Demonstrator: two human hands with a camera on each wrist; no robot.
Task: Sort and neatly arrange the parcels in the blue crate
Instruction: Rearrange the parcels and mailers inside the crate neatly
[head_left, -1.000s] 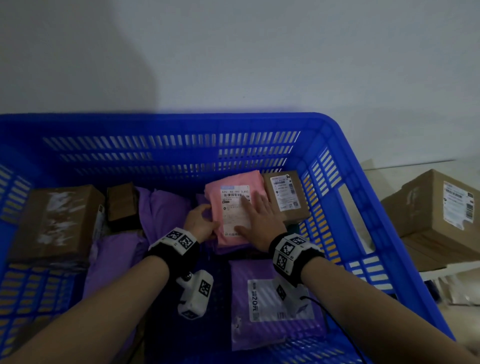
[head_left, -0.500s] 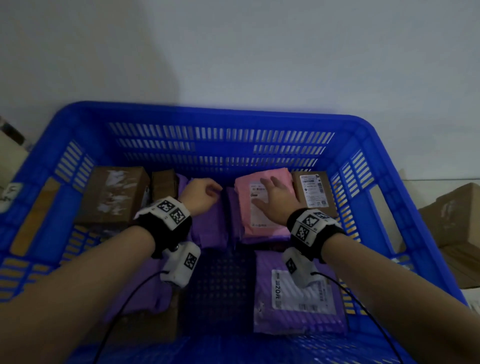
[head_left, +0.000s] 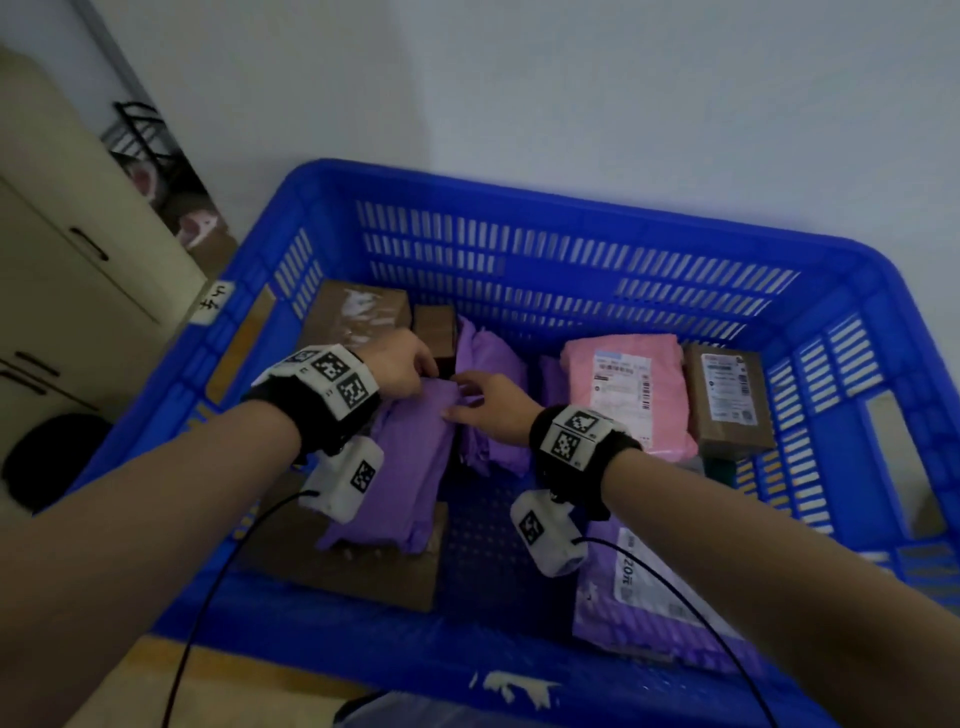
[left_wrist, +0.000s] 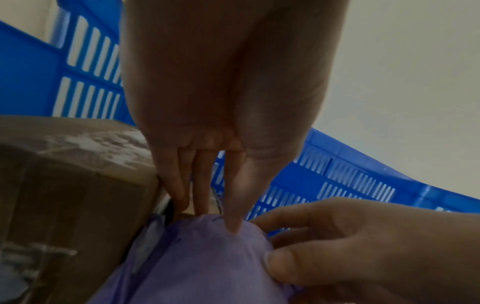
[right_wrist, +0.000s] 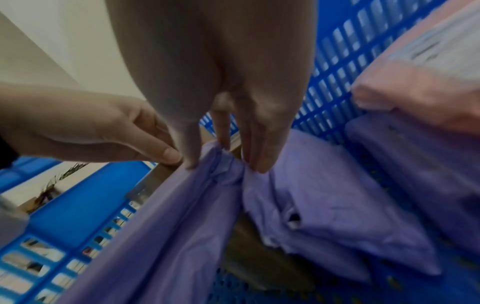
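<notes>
- Head view: both our hands pinch the top edge of a soft, crinkly purple bag (head_left: 410, 457) in the blue crate (head_left: 519, 249), left hand (head_left: 402, 364) beside right hand (head_left: 493, 408).
- Right wrist view shows our fingertips (right_wrist: 262, 164) bunching the thin plastic; a smooth pink bag (head_left: 631, 395) and hard brown box (head_left: 727, 400) sit farther right.

Looking like a parcel storeroom or small mail-sorting corner. Sitting against a plain pale wall (head_left: 623, 104): a big blue crate (head_left: 519, 270) with slotted sides. Lying inside the crate: brown cardboard boxes (head_left: 353, 312), purple mailer bags (head_left: 415, 457) and a pink mailer bag (head_left: 628, 384), several bearing printed shipping labels with barcodes. Standing left of the crate: beige cabinets (head_left: 57, 249) with dark handles. Showing behind the cabinets, past the crate's far left corner: a black wire rack (head_left: 137, 135).
</notes>
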